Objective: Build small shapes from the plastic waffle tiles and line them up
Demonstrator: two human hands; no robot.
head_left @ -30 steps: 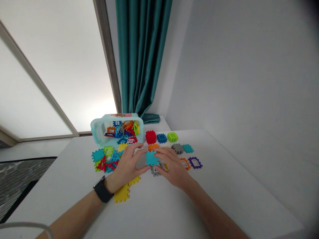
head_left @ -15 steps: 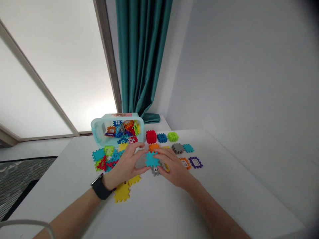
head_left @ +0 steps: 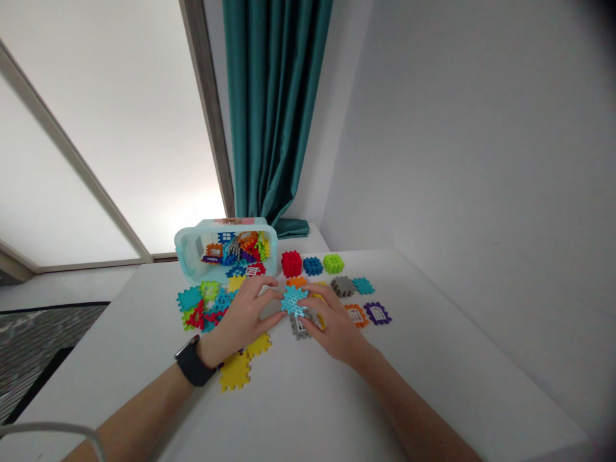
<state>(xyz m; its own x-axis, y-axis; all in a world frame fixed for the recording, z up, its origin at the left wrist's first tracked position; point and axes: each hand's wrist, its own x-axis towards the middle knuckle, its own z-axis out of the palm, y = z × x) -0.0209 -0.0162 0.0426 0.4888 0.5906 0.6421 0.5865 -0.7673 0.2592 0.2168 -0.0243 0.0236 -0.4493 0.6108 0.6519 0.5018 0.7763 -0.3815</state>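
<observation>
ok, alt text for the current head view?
A left hand and right hand hold a light-blue, brick-patterned tile over a white table. Notched, coloured pieces lie around the hands, with an open tub holding more at the back left and a green curtain behind.

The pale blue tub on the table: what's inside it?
Inside the tub is a jumble of plastic pieces: a blue window piece, an orange framed piece, plus grey and yellow-green ones. What lies beneath and behind that heap is covered.
</observation>
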